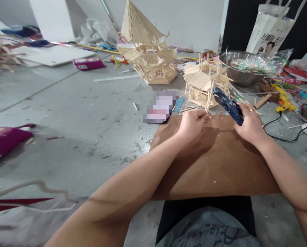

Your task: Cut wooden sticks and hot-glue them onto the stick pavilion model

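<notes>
My left hand (pixel 192 123) is closed in a pinch on a thin wooden stick (pixel 209 99) that stands upright in front of a small stick-built pavilion model (pixel 202 84). My right hand (pixel 248 121) is wrapped round a dark blue glue gun (pixel 228 104), whose nozzle points at the stick. Both hands hover over a brown sheet of cardboard (pixel 215 161) on the grey floor. A black cord (pixel 279 132) trails off to the right of my right hand.
A taller stick pagoda (pixel 148 48) stands behind. A metal bowl (pixel 239 77) of sticks in plastic sits at the right, with a yellow glue gun (pixel 284 101) and scraps nearby. A blurred flat object (pixel 160 108) lies left of the cardboard. A magenta box (pixel 4 140) lies far left.
</notes>
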`<state>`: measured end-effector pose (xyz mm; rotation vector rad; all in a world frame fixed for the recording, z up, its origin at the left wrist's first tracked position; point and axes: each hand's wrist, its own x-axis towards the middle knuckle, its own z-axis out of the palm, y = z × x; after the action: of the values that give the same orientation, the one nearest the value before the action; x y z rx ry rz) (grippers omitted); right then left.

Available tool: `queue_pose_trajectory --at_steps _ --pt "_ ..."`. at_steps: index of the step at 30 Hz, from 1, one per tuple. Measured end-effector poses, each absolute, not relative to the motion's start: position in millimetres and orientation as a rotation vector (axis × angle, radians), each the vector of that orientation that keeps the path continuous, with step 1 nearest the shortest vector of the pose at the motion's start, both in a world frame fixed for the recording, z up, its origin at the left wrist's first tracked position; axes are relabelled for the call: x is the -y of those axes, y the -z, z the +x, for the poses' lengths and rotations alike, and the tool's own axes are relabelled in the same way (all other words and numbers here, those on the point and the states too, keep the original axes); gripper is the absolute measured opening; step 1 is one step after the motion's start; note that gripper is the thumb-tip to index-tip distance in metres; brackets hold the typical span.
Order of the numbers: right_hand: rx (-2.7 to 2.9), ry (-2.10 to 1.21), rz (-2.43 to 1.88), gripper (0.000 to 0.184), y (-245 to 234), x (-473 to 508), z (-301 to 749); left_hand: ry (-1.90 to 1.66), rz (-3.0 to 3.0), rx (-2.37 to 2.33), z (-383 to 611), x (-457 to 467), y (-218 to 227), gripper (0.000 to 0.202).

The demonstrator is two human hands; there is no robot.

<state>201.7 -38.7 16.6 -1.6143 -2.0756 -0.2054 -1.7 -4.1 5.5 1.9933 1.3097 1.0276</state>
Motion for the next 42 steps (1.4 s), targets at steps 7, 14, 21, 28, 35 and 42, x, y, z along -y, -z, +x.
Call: queue_pose_trajectory --at_steps 7,14,21,28,35,42 --pt "2.107 0.164 -1.697 0.058 -13.0 34.6 202.8 -1.158 2.065 -1.343 -5.2 0.3 -1.7 0.025" --pt "2.243 0.163 -1.611 0.06 -10.9 41.7 192.4 -1.144 2.232 -1.399 -2.3 4.6 -1.4 0.026" --pt "2.27 0.224 -1.606 0.057 -10.0 44.2 189.8 -1.155 2.375 -1.449 -2.5 3.0 -0.4 0.026" --pt "2.274 0.236 -1.608 0.055 -10.7 44.3 190.0 -1.18 2.475 -1.422 -3.9 0.6 0.4 0.027" --pt "2.285 0.26 -1.645 0.051 -11.7 44.6 189.2 -1.134 2.538 -1.457 -4.1 2.5 -0.4 0.03" --pt "2.295 0.229 -1.712 0.046 -11.3 43.2 187.8 -1.109 2.58 -1.471 -4.3 3.3 -0.4 0.027"
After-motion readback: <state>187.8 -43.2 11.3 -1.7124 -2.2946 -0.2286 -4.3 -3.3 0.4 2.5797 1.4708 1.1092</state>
